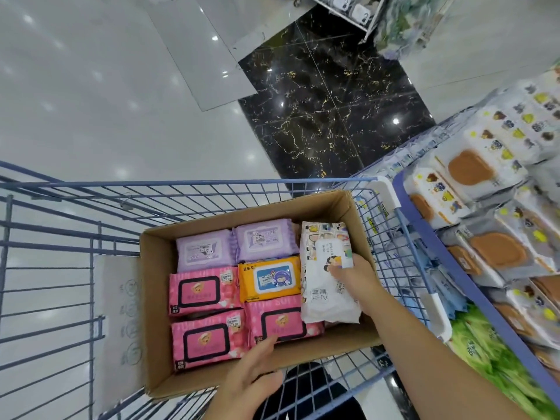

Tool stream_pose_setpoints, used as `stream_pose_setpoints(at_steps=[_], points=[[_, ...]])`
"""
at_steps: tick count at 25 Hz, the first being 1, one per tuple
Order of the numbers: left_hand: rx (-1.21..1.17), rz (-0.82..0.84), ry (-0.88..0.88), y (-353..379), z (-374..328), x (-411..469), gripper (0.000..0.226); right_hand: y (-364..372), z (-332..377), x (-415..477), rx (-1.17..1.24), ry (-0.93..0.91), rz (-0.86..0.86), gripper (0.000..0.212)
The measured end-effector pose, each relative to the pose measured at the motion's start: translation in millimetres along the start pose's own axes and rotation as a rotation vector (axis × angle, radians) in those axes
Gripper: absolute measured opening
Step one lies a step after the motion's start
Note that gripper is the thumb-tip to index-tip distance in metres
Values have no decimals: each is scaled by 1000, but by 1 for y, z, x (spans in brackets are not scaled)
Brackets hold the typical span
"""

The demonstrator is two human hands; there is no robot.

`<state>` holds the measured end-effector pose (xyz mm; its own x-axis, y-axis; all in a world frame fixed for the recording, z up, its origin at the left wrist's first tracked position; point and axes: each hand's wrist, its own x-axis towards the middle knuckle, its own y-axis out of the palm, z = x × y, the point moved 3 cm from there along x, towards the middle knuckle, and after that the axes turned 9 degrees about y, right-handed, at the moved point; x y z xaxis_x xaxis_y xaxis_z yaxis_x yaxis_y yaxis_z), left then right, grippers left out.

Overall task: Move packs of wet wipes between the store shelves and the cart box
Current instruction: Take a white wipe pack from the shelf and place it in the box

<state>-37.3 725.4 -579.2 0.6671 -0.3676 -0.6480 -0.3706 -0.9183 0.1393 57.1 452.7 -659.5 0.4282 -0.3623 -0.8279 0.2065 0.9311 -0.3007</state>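
We find the white pack (327, 298) lying along the right-hand side of the cardboard box (157, 298), which sits in the blue wire cart (181, 189). The pack is long and soft-sided, with cartoon figures in little panels at its far end, a white flap lid in the middle and large black characters on the near end (we cannot read them with any certainty). Our right hand (354, 277) holds it from the right, thumb laid on top beside the lid and fingers tucked down its side. Our left hand (254, 377) grips the near wall of the box, thumb inside and touching a pink pack, fingers curled on the outside. Beside the white pack lie two purple packs (203, 250) with pale labels, an orange pack (269, 278) with a blue-framed lid showing a cartoon child and small Chinese characters in its corner, and three pink packs (200, 291) with black-framed lids bearing a bear's head; along their edges we can make out "FUN SOFT" in part. Small price stickers are too fine to read. To the right a blue-edged shelf (454, 259) carries white packs with brown lids (472, 168) and, nearer us, green packs (491, 359)
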Motion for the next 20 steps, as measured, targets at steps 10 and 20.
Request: stream_pose_setpoints(at_steps=[10,20], points=[[22,-8,-48,16,-10,17,82,40,10,4,-998,-13,-261,125],[93,-97,-41,7,-30,39,47,35,-69,-19,-1165,-86,-295,98]])
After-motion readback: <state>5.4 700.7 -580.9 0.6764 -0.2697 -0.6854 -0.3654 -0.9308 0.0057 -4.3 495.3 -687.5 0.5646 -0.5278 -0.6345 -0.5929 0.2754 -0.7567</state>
